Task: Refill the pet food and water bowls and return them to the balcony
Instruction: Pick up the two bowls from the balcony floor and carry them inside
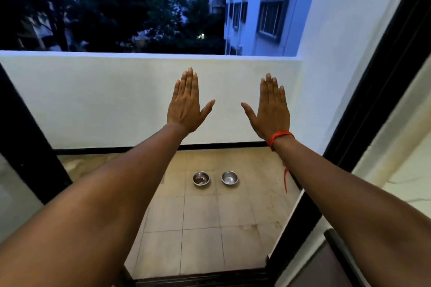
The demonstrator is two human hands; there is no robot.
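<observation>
Two small steel bowls stand side by side on the tiled balcony floor. The left bowl (201,178) holds a few brown bits of food. The right bowl (229,178) looks shiny inside; I cannot tell if it holds water. My left hand (187,103) and my right hand (270,109) are stretched out in front of me, raised well above the bowls, backs toward me, fingers straight, thumbs spread. Neither hand holds or touches anything. A red thread is tied round my right wrist.
A white parapet wall (93,95) closes the balcony's far side, with a black skirting at its foot. Black door frames (28,137) flank the doorway left and right, and a black threshold track (200,278) lies at the bottom. Trees and a building stand beyond.
</observation>
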